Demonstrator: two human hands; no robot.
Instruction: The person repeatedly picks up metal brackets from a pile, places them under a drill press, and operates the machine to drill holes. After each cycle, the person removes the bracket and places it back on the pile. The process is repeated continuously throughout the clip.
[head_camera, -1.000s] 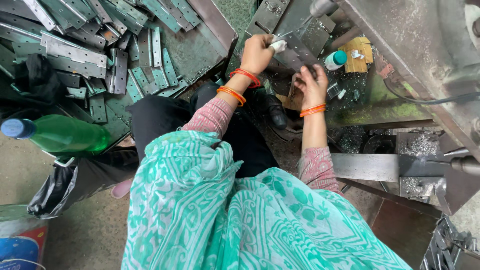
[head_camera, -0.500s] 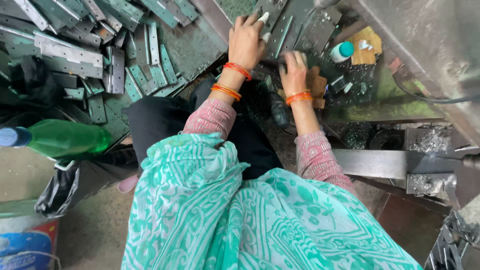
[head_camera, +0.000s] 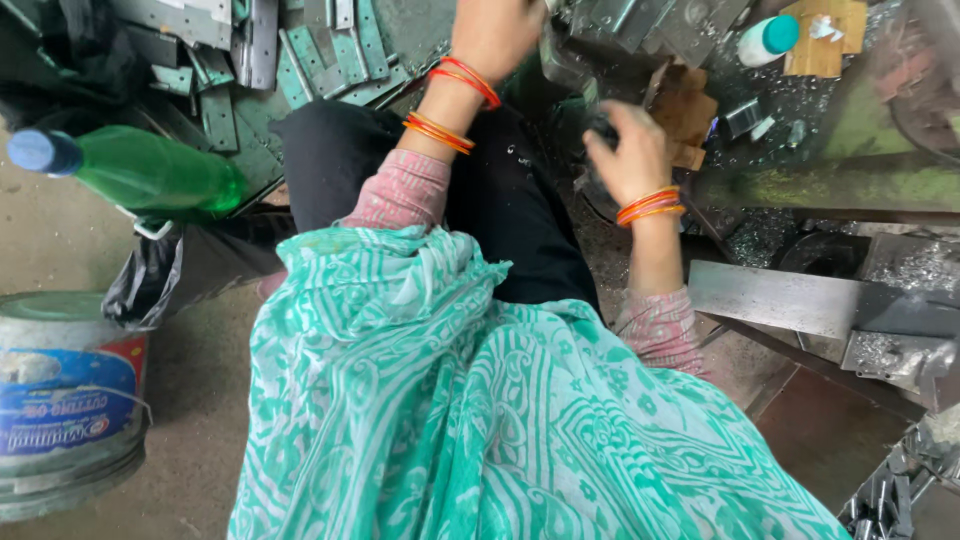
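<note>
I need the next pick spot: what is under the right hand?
The right hand blurs over something dark; what it is cannot be told. Brown cardboard and metal shavings lie beside it. The hand covers whatever is directly beneath.

A round tin (head_camera: 62, 400) with a blue, red and white label stands on the floor, well left of and below the left hand (head_camera: 497, 35); a small white bottle (head_camera: 765, 38) with a teal cap lies beyond the right hand (head_camera: 630, 155).
</note>
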